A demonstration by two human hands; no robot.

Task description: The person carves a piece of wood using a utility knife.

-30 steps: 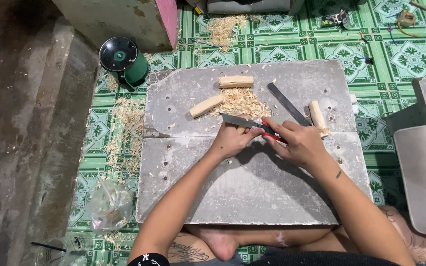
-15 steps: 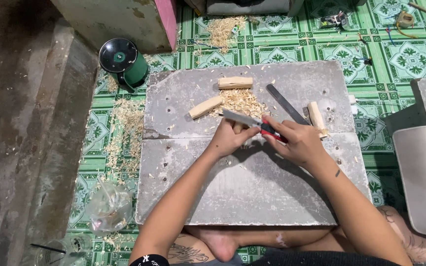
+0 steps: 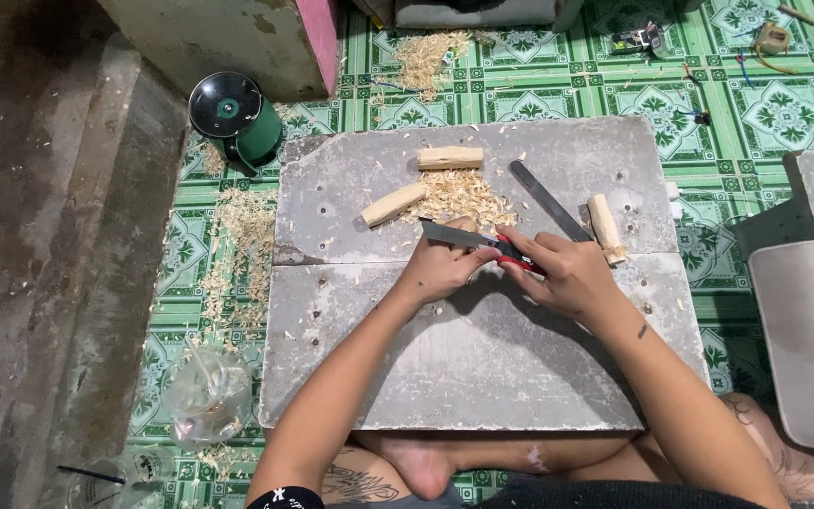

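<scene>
A home floor used as a carving workshop: green patterned floor tiles (image 3: 784, 113), pale wood shavings (image 3: 237, 254), grey stone work slab (image 3: 482, 377).

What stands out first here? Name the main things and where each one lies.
At the middle of the grey slab, the left hand and right hand meet on a knife with a red handle. Just beyond it lies a heap of pale wood shavings between two cut wooden pieces. A green round-topped canister stands on the tiled floor at upper left.

A green jug (image 3: 237, 121), a crumpled plastic bag (image 3: 207, 394) and scattered wood shavings (image 3: 237, 247) on green tiles (image 3: 784, 113)
</scene>
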